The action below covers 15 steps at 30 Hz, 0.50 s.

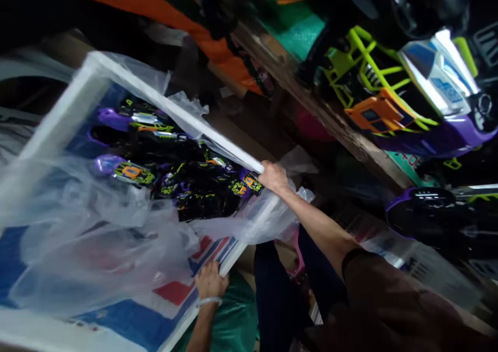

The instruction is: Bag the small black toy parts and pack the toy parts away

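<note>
A large, shallow tray (182, 114) with a thick white rim stretches across the left and middle of the view, tilted in the picture. Inside it lie several toy vehicle bodies (134, 171) in black, purple, lime green and orange. Crumpled clear plastic sheeting (112, 258) covers part of its blue, red and white printed bottom. My right hand (273, 177) is closed around the rim at the right corner. Lower down, my left hand (211, 280), with a pale bracelet at the wrist, grips the near edge, its fingers bent over the rim.
On the right, larger toy vehicle bodies (424, 93) sit beyond a wooden beam (342, 129). An orange sheet (155, 10) hangs at the upper left. Green sacking (235, 310) lies below the tray, near my dark-trousered legs (276, 290).
</note>
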Available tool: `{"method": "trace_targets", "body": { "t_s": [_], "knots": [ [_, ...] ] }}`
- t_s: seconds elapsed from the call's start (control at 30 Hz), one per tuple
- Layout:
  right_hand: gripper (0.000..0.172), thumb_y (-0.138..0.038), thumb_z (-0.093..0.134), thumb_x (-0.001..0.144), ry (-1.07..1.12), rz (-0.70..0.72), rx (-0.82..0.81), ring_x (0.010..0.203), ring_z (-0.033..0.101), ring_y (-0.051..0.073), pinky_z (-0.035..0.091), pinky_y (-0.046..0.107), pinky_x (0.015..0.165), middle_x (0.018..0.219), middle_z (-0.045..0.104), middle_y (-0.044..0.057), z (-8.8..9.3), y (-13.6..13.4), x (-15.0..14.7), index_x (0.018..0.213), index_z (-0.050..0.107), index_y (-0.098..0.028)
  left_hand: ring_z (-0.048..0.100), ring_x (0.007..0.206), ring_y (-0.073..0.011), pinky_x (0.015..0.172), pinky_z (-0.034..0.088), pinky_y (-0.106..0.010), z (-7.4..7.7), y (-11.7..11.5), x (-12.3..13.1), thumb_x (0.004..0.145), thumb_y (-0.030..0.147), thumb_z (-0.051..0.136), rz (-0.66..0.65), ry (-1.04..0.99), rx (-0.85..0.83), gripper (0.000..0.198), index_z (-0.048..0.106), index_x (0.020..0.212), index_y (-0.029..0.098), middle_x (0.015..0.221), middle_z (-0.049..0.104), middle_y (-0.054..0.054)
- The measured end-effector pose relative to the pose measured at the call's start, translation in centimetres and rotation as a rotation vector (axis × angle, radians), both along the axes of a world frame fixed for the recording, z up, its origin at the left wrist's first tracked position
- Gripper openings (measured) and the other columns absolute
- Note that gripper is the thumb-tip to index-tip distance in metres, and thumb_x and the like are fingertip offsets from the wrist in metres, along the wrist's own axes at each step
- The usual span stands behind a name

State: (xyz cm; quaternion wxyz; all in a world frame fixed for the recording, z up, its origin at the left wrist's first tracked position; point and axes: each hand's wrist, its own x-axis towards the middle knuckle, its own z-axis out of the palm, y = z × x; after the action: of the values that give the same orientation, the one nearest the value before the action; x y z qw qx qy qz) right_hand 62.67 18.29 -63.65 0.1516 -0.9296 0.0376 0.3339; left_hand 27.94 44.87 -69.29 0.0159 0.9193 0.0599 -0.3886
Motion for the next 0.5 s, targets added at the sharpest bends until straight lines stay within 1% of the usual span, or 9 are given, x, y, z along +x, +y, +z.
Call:
{"method": "trace_targets", "body": {
  "t_s": [0.13, 0.2, 0.23, 0.33, 0.43, 0.5],
  "knots": [
    [0.033, -0.020, 0.052, 0.084, -0.089, -0.011, -0.002, 0.101, 0.069, 0.024, 0.052, 0.032, 0.087, 0.107, 0.072, 0.011, -0.2, 0.3, -0.2, 0.114, 0.063, -0.017, 0.062, 0.096, -0.0320, 0.086, 0.042, -0.043, -2.8, 2.4, -2.4, 0.083, 0.037, 0.053, -0.101, -0.197, -0.039, 0.037, 0.066, 0.107, 0.012, 0.096, 0.069, -0.014],
    [0.032, -0.020, 0.052, 0.083, -0.119, -0.005, 0.011, 0.100, 0.069, 0.025, 0.052, 0.031, 0.086, 0.106, 0.073, 0.012, -0.4, 0.3, -0.4, 0.113, 0.063, -0.016, 0.063, 0.094, -0.0309, 0.084, 0.044, -0.042, -3.7, 3.2, -3.1, 0.084, 0.036, 0.053, -0.120, -0.260, -0.048, 0.035, 0.067, 0.106, 0.013, 0.095, 0.069, -0.014],
    [0.032, -0.020, 0.052, 0.084, -0.129, -0.003, 0.012, 0.100, 0.070, 0.025, 0.052, 0.031, 0.085, 0.106, 0.073, 0.012, -0.5, 0.2, -0.6, 0.113, 0.063, -0.016, 0.063, 0.094, -0.0304, 0.084, 0.044, -0.041, -3.8, 3.3, -3.2, 0.083, 0.035, 0.053, -0.120, -0.279, -0.049, 0.034, 0.067, 0.106, 0.014, 0.096, 0.070, -0.014],
    [0.032, -0.021, 0.053, 0.084, -0.151, -0.020, 0.009, 0.100, 0.070, 0.026, 0.052, 0.031, 0.084, 0.105, 0.072, 0.014, -1.1, -0.3, -0.8, 0.113, 0.064, -0.016, 0.063, 0.097, -0.0294, 0.087, 0.045, -0.040, -3.2, 2.5, -2.8, 0.080, 0.029, 0.056, -0.074, -0.299, -0.035, 0.031, 0.067, 0.105, 0.016, 0.102, 0.070, -0.013],
    [0.033, -0.023, 0.054, 0.084, -0.169, -0.051, 0.021, 0.105, 0.068, 0.028, 0.051, 0.033, 0.087, 0.108, 0.071, 0.016, -1.9, -0.5, -0.6, 0.114, 0.065, -0.016, 0.061, 0.103, -0.0293, 0.092, 0.044, -0.040, -1.9, 1.1, -1.5, 0.077, 0.027, 0.058, 0.019, -0.299, -0.021, 0.031, 0.066, 0.106, 0.017, 0.105, 0.069, -0.012],
    [0.035, -0.023, 0.055, 0.084, -0.194, -0.035, 0.030, 0.108, 0.067, 0.028, 0.051, 0.034, 0.089, 0.111, 0.071, 0.018, -1.7, -0.5, -0.6, 0.116, 0.064, -0.015, 0.059, 0.109, -0.0313, 0.096, 0.042, -0.042, -0.8, 0.1, -0.7, 0.078, 0.027, 0.057, 0.108, -0.282, -0.024, 0.032, 0.066, 0.107, 0.016, 0.109, 0.068, -0.014]
  ]
}}
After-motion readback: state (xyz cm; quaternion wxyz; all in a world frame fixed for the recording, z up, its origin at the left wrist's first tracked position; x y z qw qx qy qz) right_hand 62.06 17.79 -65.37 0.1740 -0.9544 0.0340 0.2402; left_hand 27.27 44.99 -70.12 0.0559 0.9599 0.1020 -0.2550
